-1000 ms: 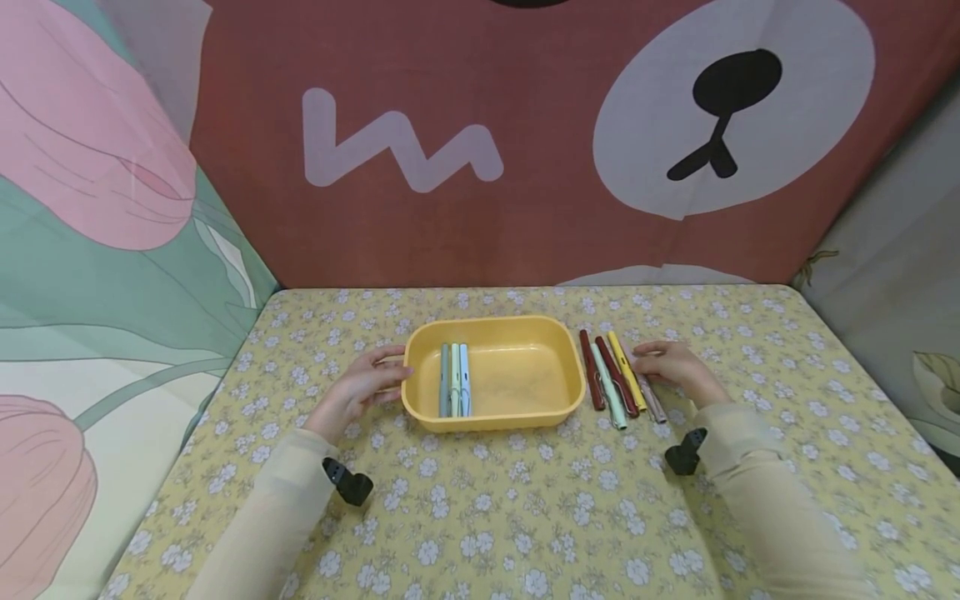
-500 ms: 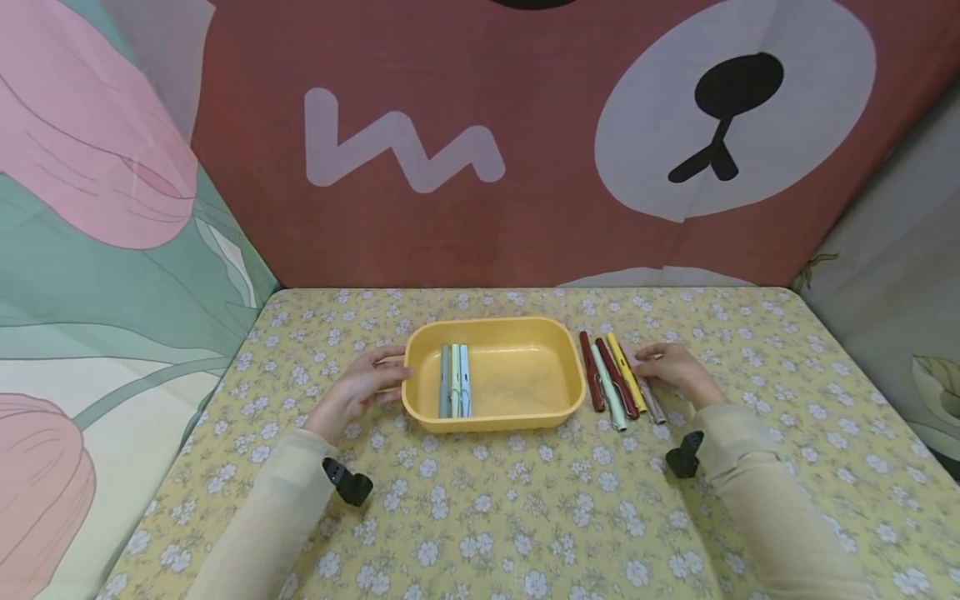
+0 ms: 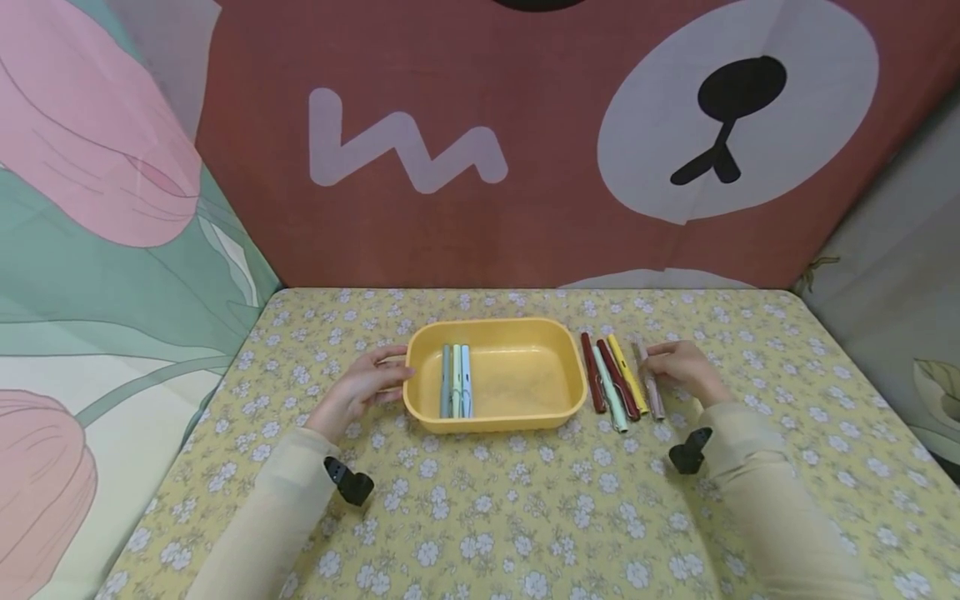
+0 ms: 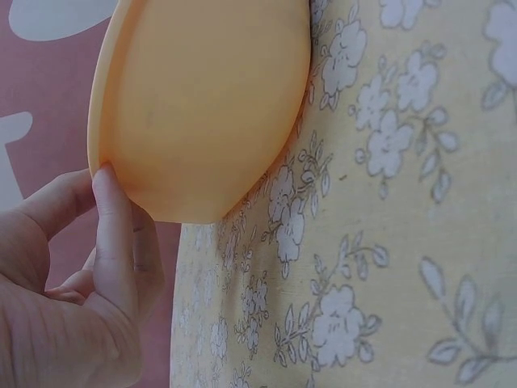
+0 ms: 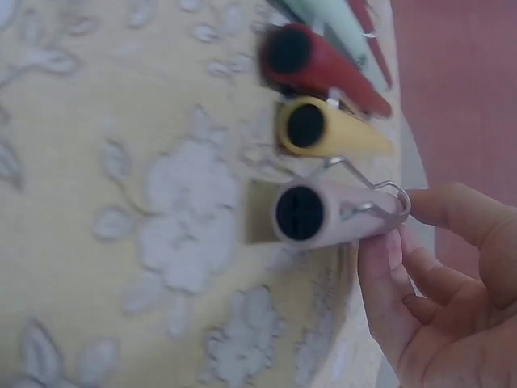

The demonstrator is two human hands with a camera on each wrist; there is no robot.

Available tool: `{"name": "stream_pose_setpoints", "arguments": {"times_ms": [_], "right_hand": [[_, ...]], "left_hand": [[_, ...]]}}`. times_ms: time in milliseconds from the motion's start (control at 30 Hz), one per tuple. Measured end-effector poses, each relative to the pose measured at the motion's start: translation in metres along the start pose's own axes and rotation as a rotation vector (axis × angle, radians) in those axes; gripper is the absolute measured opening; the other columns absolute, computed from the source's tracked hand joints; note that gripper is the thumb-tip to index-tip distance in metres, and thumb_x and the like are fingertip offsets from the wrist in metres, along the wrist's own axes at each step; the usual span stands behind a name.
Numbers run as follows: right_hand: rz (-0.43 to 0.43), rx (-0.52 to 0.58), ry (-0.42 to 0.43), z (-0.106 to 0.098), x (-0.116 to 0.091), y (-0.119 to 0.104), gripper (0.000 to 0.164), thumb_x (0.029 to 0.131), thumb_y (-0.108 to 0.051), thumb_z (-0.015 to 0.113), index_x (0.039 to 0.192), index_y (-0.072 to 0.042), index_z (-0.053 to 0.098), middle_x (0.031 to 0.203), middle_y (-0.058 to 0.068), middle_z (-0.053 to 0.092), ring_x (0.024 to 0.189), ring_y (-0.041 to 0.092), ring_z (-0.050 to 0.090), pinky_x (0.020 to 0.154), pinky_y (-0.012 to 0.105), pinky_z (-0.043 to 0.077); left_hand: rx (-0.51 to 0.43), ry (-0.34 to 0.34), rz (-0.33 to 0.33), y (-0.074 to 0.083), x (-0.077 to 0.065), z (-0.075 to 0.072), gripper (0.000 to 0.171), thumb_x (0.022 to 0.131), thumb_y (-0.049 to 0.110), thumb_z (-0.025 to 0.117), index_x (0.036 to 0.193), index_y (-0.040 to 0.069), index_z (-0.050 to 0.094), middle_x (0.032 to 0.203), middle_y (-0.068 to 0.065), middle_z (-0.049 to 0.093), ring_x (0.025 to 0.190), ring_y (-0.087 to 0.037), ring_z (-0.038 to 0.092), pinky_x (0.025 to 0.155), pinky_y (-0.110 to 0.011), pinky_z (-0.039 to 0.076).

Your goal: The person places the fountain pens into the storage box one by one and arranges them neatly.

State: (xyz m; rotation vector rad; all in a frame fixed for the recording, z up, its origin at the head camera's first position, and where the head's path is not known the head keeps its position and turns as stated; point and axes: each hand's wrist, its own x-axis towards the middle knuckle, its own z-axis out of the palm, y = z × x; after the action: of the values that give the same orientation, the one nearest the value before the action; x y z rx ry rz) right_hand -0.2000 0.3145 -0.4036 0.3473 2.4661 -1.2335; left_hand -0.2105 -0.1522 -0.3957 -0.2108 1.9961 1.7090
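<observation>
My left hand pinches the left end of the yellow plastic tray, thumb and fingers at its rim in the left wrist view. Three pens lie side by side in the tray's left part: a grey-blue pen, a pale green pen and a light blue pen. Right of the tray, my right hand holds a pale pink pen with a wire clip between thumb and fingers, its black-tipped end toward the right wrist camera. A yellow pen lies just left of it.
Between tray and yellow pen lie a dark red pen, a mint green pen and a second dark red pen. A flowered yellow cloth covers the table. A printed red backdrop stands behind its far edge.
The pink pen has shifted slightly right, away from the yellow pen, and stands straighter in my right hand. My left hand and the tray stay in place.
</observation>
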Motion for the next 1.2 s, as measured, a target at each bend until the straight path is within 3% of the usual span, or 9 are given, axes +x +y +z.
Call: {"name": "stream_pose_setpoints", "arguments": {"times_ms": [100,167,333,500,733,1200], "right_hand": [[-0.009,0.038,-0.011,-0.011,-0.003,-0.002,0.056,0.097,-0.019,0.051,0.140,0.013,0.035,0.097,-0.002,0.064,0.074,-0.004,0.058,0.087,0.033,0.058],[-0.025,0.064,-0.021,-0.018,-0.005,-0.004,0.059,0.098,-0.020,0.050,0.142,0.014,0.031,0.089,-0.012,0.061,0.073,-0.008,0.057,0.085,0.027,0.058],[-0.071,0.199,-0.051,-0.026,-0.005,-0.011,0.064,0.099,-0.020,0.048,0.146,0.013,0.020,0.084,-0.022,0.054,0.076,-0.013,0.055,0.077,0.012,0.055],[-0.076,0.345,-0.096,-0.022,-0.006,-0.028,0.068,0.099,-0.021,0.050,0.150,0.007,0.014,0.086,-0.022,0.056,0.080,-0.011,0.059,0.079,0.009,0.054],[-0.105,0.505,-0.160,-0.008,-0.009,-0.057,0.069,0.099,-0.015,0.050,0.151,0.007,0.010,0.083,-0.020,0.061,0.079,-0.006,0.061,0.075,0.010,0.054],[-0.104,0.471,-0.172,0.029,-0.007,-0.109,0.059,0.098,-0.012,0.050,0.148,0.007,0.023,0.083,-0.014,0.058,0.076,-0.004,0.059,0.074,0.010,0.055]], "left_hand": [[0.005,-0.007,-0.002,0.001,0.000,0.001,0.060,0.094,0.011,0.060,0.147,0.011,0.034,0.144,-0.019,0.044,0.083,-0.006,0.067,0.066,-0.016,0.059],[0.006,-0.012,-0.002,0.002,0.000,0.001,0.060,0.094,0.012,0.060,0.147,0.011,0.034,0.144,-0.019,0.044,0.084,-0.006,0.066,0.066,-0.015,0.059],[0.002,-0.006,-0.009,0.002,0.000,0.002,0.059,0.094,0.011,0.060,0.147,0.011,0.034,0.144,-0.018,0.044,0.083,-0.006,0.067,0.065,-0.015,0.059],[0.002,0.005,-0.014,0.000,0.000,0.001,0.059,0.094,0.011,0.060,0.147,0.012,0.034,0.144,-0.018,0.044,0.081,-0.006,0.067,0.065,-0.015,0.059],[0.003,0.002,-0.003,0.000,0.000,0.001,0.059,0.094,0.012,0.060,0.147,0.011,0.034,0.145,-0.019,0.044,0.080,-0.004,0.067,0.065,-0.015,0.059],[0.005,0.001,0.007,0.000,-0.001,0.001,0.059,0.094,0.012,0.060,0.147,0.010,0.033,0.145,-0.019,0.043,0.081,-0.004,0.066,0.067,-0.016,0.059]]}}
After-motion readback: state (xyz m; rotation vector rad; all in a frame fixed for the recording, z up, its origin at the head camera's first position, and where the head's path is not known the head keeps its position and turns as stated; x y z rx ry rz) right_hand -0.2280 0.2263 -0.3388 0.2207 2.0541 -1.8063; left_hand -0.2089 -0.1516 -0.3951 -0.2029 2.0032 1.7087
